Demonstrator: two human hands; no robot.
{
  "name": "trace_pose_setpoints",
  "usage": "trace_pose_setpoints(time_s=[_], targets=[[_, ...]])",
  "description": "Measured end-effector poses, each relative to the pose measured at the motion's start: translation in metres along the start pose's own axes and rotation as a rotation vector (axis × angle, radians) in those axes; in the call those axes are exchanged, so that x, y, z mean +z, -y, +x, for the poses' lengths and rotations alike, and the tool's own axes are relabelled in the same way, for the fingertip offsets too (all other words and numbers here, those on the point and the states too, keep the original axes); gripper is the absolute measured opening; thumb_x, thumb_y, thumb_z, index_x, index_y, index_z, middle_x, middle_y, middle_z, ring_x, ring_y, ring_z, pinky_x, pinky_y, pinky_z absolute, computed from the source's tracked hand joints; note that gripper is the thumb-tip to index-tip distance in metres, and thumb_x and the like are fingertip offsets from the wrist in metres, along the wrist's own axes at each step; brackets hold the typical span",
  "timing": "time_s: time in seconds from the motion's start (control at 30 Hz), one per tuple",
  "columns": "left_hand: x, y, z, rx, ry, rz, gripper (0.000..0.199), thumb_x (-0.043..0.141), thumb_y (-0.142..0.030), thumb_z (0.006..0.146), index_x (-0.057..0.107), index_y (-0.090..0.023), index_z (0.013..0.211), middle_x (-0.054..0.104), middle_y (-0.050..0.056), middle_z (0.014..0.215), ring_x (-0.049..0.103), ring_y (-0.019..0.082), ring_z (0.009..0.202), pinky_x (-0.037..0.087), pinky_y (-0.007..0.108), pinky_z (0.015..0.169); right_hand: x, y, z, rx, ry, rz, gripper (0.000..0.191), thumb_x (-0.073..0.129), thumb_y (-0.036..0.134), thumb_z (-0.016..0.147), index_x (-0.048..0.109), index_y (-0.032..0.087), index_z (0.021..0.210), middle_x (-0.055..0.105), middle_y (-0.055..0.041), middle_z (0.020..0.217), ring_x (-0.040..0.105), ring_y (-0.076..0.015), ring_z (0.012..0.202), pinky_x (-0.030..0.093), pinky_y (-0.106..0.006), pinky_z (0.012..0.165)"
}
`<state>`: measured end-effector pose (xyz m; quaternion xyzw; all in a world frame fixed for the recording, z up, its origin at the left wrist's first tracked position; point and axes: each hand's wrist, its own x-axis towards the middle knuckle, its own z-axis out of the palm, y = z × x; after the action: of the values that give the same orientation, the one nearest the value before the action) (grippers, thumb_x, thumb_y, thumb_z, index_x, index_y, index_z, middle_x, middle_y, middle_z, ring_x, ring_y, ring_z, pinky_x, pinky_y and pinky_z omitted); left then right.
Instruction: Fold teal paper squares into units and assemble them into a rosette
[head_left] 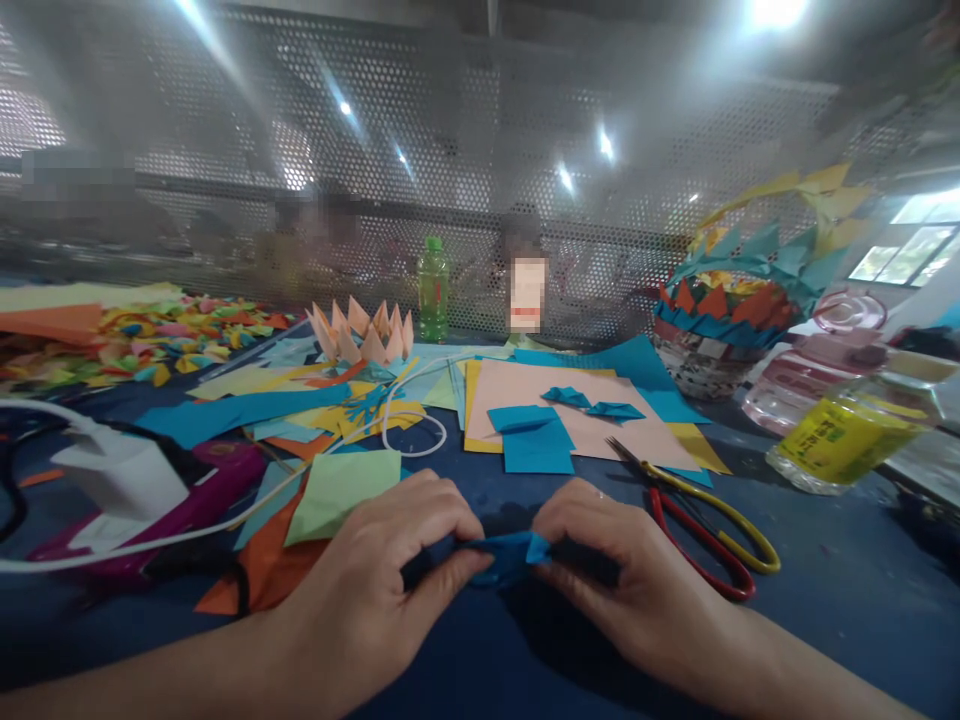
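Observation:
A small piece of folded blue paper (510,556) is pinched between both hands just above the dark blue table. My left hand (405,560) grips its left end between thumb and fingers. At its right end, my right hand (611,560) is closed on it the same way. Beyond the hands, blue paper pieces (534,445) and two small folded blue paper units (592,403) lie on a pink sheet (495,385). Scissors (697,530) with one red and one yellow handle rest right of my right hand.
A green paper square (345,485) and orange paper lie left. A power strip (217,490) holds a white charger (120,475) with a cable. Behind stand a peach paper ring (367,335), a green bottle (433,295), a paper basket (720,340) and a yellow-labelled bottle (840,430).

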<state>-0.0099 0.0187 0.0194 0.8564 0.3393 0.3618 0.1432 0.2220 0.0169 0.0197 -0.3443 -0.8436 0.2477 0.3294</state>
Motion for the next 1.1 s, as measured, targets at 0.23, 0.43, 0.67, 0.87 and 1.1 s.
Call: trace_pose_setpoints(time_s=[0.23, 0.43, 0.67, 0.87, 1.1], targets=[[-0.004, -0.003, -0.005, 0.187, 0.050, 0.078, 0.030, 0.041, 0.005, 0.091, 0.056, -0.021, 0.096, 0.059, 0.000, 0.096, 0.053, 0.014, 0.091, 0.040, 0.025, 0.086, 0.001, -0.003, -0.001, -0.277, -0.027, -0.329, 0.020, 0.051, 0.003, 0.088, 0.065, 0.018, 0.086, 0.066, -0.0045, 0.086, 0.055, -0.0174, 0.081, 0.043, -0.034, 0.076], [-0.003, -0.003, -0.007, 0.160, 0.210, 0.170, 0.031, 0.040, 0.008, 0.082, 0.055, -0.019, 0.086, 0.057, -0.001, 0.087, 0.048, 0.016, 0.080, 0.038, 0.029, 0.078, 0.000, 0.005, 0.001, -0.268, 0.105, -0.495, 0.027, 0.044, 0.004, 0.091, 0.063, 0.019, 0.077, 0.065, -0.0036, 0.077, 0.053, -0.0175, 0.077, 0.041, -0.034, 0.077], [0.000, -0.007, -0.008, 0.067, 0.235, 0.183, 0.026, 0.039, 0.002, 0.084, 0.052, -0.020, 0.079, 0.055, 0.000, 0.080, 0.050, 0.016, 0.075, 0.039, 0.031, 0.079, -0.004, 0.015, 0.001, -0.103, 0.236, -0.420, 0.009, 0.059, 0.009, 0.081, 0.062, 0.017, 0.084, 0.063, -0.0052, 0.085, 0.054, -0.0206, 0.087, 0.039, -0.036, 0.082], [-0.005, -0.012, -0.003, -0.024, 0.242, 0.125, 0.010, 0.057, -0.012, 0.081, 0.057, -0.021, 0.083, 0.059, 0.000, 0.086, 0.056, 0.019, 0.083, 0.040, 0.034, 0.087, 0.004, 0.006, 0.000, -0.021, 0.162, -0.304, 0.014, 0.057, 0.016, 0.091, 0.060, 0.019, 0.078, 0.063, -0.0016, 0.081, 0.055, -0.0173, 0.083, 0.038, -0.033, 0.078], [0.006, 0.008, 0.001, -0.079, 0.248, 0.105, 0.020, 0.054, -0.019, 0.095, 0.053, -0.020, 0.075, 0.055, -0.002, 0.074, 0.052, 0.016, 0.072, 0.039, 0.030, 0.073, 0.012, 0.000, 0.000, 0.201, 0.075, -0.213, 0.016, 0.061, 0.013, 0.087, 0.057, 0.019, 0.073, 0.061, 0.0018, 0.073, 0.054, -0.0155, 0.076, 0.037, -0.029, 0.072]])
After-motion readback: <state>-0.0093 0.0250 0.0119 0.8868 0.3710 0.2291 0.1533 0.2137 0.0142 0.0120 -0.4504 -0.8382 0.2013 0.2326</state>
